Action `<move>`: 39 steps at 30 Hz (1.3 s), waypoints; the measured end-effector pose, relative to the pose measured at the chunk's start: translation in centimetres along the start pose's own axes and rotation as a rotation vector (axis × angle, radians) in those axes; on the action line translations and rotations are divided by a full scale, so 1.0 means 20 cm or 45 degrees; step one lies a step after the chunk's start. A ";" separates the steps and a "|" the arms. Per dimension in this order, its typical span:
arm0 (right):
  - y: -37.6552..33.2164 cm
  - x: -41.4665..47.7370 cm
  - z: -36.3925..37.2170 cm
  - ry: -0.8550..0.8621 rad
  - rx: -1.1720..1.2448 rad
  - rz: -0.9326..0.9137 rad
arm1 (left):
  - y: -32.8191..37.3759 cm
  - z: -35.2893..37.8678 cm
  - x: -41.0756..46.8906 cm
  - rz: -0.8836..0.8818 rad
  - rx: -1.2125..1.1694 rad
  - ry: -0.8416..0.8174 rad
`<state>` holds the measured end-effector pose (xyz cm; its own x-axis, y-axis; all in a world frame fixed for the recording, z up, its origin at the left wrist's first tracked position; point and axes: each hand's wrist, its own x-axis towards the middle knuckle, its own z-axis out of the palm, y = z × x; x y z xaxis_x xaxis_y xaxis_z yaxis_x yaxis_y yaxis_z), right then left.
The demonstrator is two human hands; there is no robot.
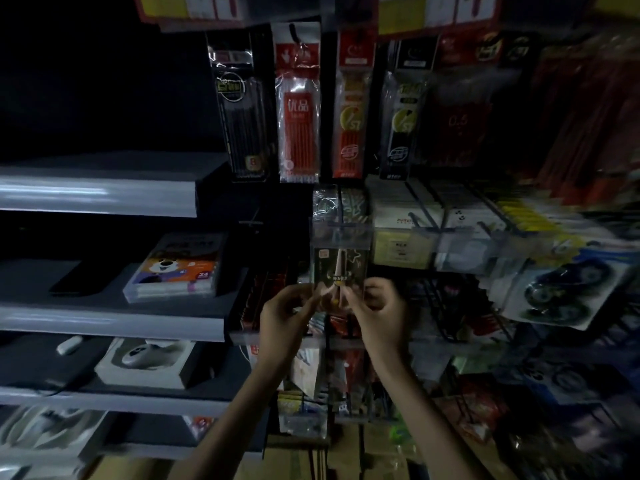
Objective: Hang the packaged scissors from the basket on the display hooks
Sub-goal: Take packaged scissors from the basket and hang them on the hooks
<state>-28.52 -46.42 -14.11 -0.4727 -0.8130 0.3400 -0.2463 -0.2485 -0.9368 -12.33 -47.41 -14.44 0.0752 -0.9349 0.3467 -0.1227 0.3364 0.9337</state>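
A dark packaged pair of scissors point(340, 271) hangs upright below the clear price-tag holder of a display hook point(341, 233). My left hand point(284, 313) pinches the pack's lower left corner. My right hand point(382, 311) pinches its lower right corner. More dark packs point(341, 204) sit on the same hook behind the holder. Whether the held pack's hole is on the hook is hidden by the tag holder. The basket is out of view.
Pen refill packs point(299, 109) hang on hooks above. To the right hang boxed goods point(401, 247) and correction-tape cards point(561, 292). Grey shelves on the left carry a crayon box point(176, 268) and a boxed mouse point(145, 362). Cardboard boxes point(298, 459) lie below.
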 end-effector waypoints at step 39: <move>0.11 0.23 0.20 0.038 -0.270 0.063 | -0.12 0.11 0.24 -0.153 0.042 0.123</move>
<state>-27.85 -52.94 -14.96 -0.5125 -0.8047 0.2996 -0.3936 -0.0900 -0.9149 -13.93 -53.02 -15.16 0.1860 -0.9525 0.2412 -0.1395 0.2174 0.9661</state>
